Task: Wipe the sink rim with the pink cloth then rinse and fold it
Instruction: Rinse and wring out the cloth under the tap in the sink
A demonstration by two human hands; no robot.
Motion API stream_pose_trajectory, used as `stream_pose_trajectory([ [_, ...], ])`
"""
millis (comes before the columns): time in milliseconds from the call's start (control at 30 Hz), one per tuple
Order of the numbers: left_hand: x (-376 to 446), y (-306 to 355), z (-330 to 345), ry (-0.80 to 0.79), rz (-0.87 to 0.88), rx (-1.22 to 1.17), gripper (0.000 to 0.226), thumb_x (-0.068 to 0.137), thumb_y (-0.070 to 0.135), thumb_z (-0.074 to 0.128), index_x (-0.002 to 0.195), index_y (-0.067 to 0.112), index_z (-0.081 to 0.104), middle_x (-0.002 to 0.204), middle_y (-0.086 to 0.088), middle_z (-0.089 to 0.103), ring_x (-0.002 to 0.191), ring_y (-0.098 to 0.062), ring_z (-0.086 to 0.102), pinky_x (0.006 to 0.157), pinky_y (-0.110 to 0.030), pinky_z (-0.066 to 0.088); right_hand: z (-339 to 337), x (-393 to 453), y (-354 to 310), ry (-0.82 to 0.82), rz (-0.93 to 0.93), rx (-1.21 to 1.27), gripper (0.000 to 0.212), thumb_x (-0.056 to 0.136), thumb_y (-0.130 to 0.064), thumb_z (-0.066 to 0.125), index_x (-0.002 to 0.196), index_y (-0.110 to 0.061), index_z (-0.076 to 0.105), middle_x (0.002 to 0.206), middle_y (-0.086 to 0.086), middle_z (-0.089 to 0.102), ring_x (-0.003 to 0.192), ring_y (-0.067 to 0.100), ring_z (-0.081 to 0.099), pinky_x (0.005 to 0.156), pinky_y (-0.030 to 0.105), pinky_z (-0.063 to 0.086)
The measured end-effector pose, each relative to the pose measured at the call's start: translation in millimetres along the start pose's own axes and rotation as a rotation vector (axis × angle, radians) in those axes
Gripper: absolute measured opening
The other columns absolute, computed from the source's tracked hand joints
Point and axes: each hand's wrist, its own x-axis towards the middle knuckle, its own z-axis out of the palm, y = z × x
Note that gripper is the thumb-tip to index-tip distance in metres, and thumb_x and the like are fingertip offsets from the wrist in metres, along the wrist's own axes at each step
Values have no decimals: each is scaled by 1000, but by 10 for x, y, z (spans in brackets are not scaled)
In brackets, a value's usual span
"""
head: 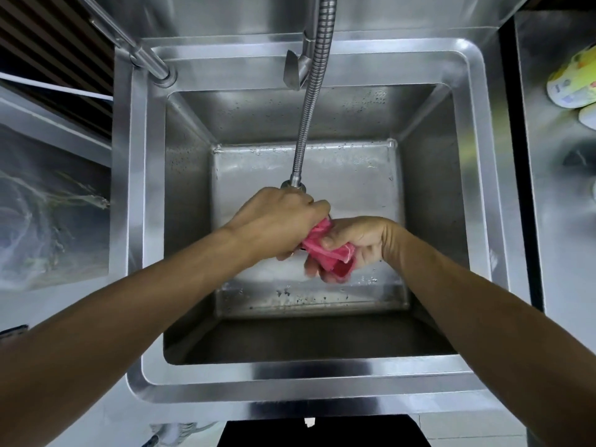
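The pink cloth is bunched up over the middle of the steel sink basin. My left hand grips its upper end from above, knuckles up, just under the end of the flexible metal faucet hose. My right hand grips the lower end, thumb across the cloth. Both hands are close together with the cloth between them. The sink rim runs around the basin; its bottom is wet with droplets.
A steel pipe crosses the back left corner of the sink. A yellow-and-white container lies on the steel counter at the right. A clear plastic bag sits at the left.
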Motion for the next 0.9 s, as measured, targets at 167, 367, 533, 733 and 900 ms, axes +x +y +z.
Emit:
stream_pose_trajectory([
  [167,-80,-100,267,194,47,222,29,74,10,82,96,11,64,94,-12,71,82,-33,69,61,-39,54,217,-11,-149,306,69,-125,34,83,-2,81,108,-6,58,84,8,65,82,25,70,73,43,63],
  [367,-43,-44,265,-178,-297,-157,16,88,10,61,100,17,53,87,-6,61,69,-27,56,62,-35,45,438,184,-288,894,253,-1113,13,85,-9,66,95,-14,60,75,-3,58,66,18,59,50,23,42],
  [533,57,-102,213,-508,-404,-581,18,77,22,68,62,14,65,56,0,68,54,-16,62,54,-28,51,360,259,-90,1038,141,-1705,65,94,-17,57,149,-9,23,102,7,66,76,33,57,65,37,36],
  [733,37,-120,311,-752,-510,-1102,24,81,13,75,70,13,53,51,1,44,45,-13,35,45,-24,26,284,297,111,1100,-43,-1905,47,91,-18,62,133,-7,44,96,5,71,74,31,71,54,33,34],
  [900,-52,-80,391,-740,-464,-1229,14,87,15,78,78,12,68,67,-3,65,66,-17,63,52,-25,46,181,327,305,1176,-119,-1954,50,79,-17,76,111,-14,37,80,2,68,55,26,63,47,29,24],
])
